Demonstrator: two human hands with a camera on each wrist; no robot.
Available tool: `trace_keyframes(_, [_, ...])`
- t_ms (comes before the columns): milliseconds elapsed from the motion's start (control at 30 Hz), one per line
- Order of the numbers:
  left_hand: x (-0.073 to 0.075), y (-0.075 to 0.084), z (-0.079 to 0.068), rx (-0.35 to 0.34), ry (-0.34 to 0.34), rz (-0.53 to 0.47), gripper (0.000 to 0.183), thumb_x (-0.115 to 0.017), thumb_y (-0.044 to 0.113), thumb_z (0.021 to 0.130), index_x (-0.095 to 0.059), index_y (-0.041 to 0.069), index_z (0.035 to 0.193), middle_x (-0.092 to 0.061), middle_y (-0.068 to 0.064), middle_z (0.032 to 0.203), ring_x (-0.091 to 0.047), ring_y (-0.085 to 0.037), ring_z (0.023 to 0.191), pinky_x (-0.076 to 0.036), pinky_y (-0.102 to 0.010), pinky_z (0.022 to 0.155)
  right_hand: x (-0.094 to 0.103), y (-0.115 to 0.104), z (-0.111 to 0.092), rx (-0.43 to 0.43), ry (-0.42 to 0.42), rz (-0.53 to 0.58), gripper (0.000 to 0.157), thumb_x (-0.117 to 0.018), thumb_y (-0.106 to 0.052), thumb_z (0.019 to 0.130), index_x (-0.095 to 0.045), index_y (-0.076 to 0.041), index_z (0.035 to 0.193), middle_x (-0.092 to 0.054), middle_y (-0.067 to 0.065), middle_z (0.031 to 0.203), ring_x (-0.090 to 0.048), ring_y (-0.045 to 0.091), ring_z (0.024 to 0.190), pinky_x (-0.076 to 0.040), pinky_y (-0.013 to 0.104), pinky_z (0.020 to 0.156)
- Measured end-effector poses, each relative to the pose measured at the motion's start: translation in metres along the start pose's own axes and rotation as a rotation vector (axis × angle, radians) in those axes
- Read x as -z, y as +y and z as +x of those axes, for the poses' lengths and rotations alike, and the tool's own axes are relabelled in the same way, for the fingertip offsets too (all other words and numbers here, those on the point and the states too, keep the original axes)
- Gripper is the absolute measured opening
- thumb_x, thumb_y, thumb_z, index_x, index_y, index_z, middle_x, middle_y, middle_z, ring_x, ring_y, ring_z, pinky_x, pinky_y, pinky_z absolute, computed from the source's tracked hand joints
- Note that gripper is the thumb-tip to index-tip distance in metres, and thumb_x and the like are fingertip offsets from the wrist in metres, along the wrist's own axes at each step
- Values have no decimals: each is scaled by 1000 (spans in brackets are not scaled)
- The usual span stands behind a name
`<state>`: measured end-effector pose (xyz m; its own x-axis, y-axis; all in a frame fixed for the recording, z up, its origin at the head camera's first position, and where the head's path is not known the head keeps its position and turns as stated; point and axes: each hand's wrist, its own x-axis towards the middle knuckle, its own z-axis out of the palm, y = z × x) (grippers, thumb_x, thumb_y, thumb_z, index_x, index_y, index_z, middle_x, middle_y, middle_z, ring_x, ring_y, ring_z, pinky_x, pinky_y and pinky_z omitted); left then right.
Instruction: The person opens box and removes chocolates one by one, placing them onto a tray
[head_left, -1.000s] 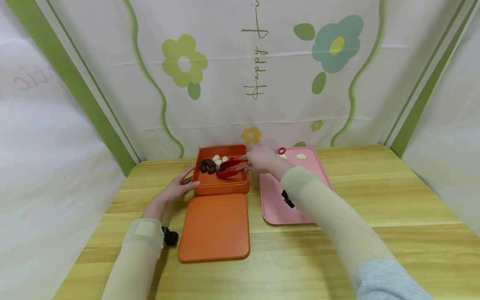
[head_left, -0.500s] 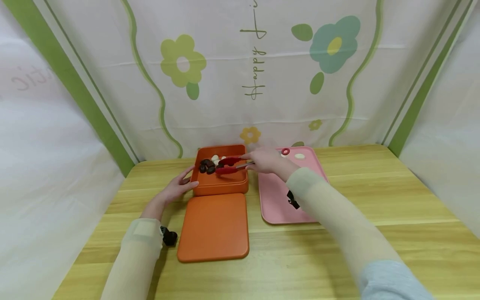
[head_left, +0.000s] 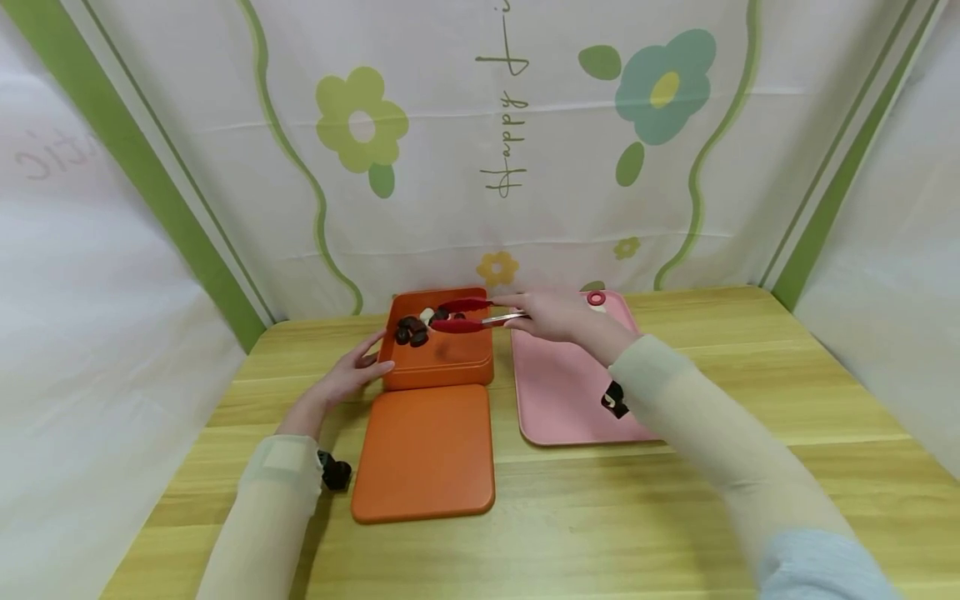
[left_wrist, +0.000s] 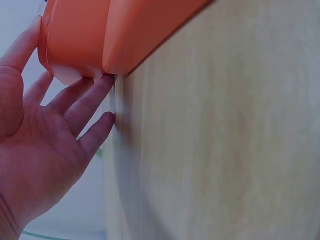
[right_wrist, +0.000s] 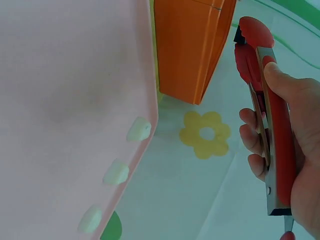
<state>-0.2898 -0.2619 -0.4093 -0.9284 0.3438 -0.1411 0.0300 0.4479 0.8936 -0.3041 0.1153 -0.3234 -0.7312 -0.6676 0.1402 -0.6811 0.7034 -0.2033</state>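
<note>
My right hand (head_left: 555,316) grips red-tipped metal tongs (head_left: 461,326) over the orange box (head_left: 438,377). A black piece (right_wrist: 239,35) sits between the tong tips in the right wrist view. Inside the box lie several dark oval pieces (head_left: 411,329) on the left and a white piece (head_left: 427,315) behind them, partly covered by the tongs. At the box's left side, my left hand (head_left: 351,377) touches the wall with its fingers extended, the thumb at the front left corner. The left wrist view shows those fingertips against the orange wall.
An orange lid (head_left: 423,454) lies flat in front of the box. To the right is a pink tray (head_left: 562,400), with white pieces (right_wrist: 116,171) along its far edge. The tongs' red ring (head_left: 596,297) shows past my right hand. A printed curtain (head_left: 450,192) stands behind the table.
My right hand has drawn back to the right and risen a little, the tongs lifting from among the dark pieces with one between their tips. My left hand stays at the box.
</note>
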Motion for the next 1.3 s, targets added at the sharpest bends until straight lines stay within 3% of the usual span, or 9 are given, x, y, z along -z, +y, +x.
trace_keyframes(367, [2, 0, -2, 12, -2, 13, 74, -57, 31, 100, -12, 23, 158, -11, -19, 160, -17, -40, 144, -20, -59, 111, 15, 1, -27, 44, 112, -156, 48, -64, -41, 94, -58, -24, 138, -65, 6, 120, -64, 27, 100, -50, 44, 74])
trace_keyframes(467, [2, 0, -2, 6, -6, 16, 75, -58, 31, 100, -12, 22, 158, -11, -20, 160, -17, -40, 143, -20, -59, 110, 19, 4, -36, 44, 147, -173, 47, -65, -40, 93, -60, -24, 136, -66, 4, 111, -65, 25, 90, -50, 43, 67])
trace_keyframes(633, [2, 1, -2, 3, -5, 9, 75, -58, 32, 99, -12, 22, 158, -12, -21, 159, -18, -40, 143, -21, -58, 110, 22, 12, -50, 32, 187, -167, 48, -71, -34, 90, -61, -20, 135, -66, 5, 104, -62, 23, 77, -49, 41, 68])
trace_keyframes(900, [2, -1, -2, -1, -16, 2, 76, -59, 31, 99, -12, 23, 158, -9, -20, 160, -15, -41, 143, -20, -59, 110, 32, 30, -79, 6, 215, -204, 49, -72, -33, 89, -62, -17, 134, -66, 6, 104, -61, 22, 72, -47, 37, 58])
trace_keyframes(1067, [1, 0, -2, -1, -11, -7, 76, -59, 31, 99, -12, 23, 158, -11, -21, 159, -17, -40, 143, -20, -59, 110, 41, 40, -100, -28, 218, -266, 48, -73, -34, 88, -63, -17, 132, -66, 12, 115, -67, 31, 85, -50, 43, 58])
trace_keyframes(1167, [1, -1, -2, -1, -9, -2, 77, -59, 32, 99, -12, 23, 158, -12, -21, 159, -17, -40, 143, -21, -59, 110, 45, 44, -111, -48, 201, -286, 48, -73, -32, 88, -63, -15, 132, -66, 14, 113, -67, 32, 86, -50, 43, 59])
trace_keyframes(1300, [1, -1, -2, 3, -8, -4, 77, -59, 33, 98, -12, 23, 158, -11, -21, 159, -17, -40, 143, -21, -59, 110, 46, 51, -125, -49, 186, -305, 49, -74, -30, 87, -63, -15, 132, -66, 9, 99, -61, 23, 67, -45, 35, 52])
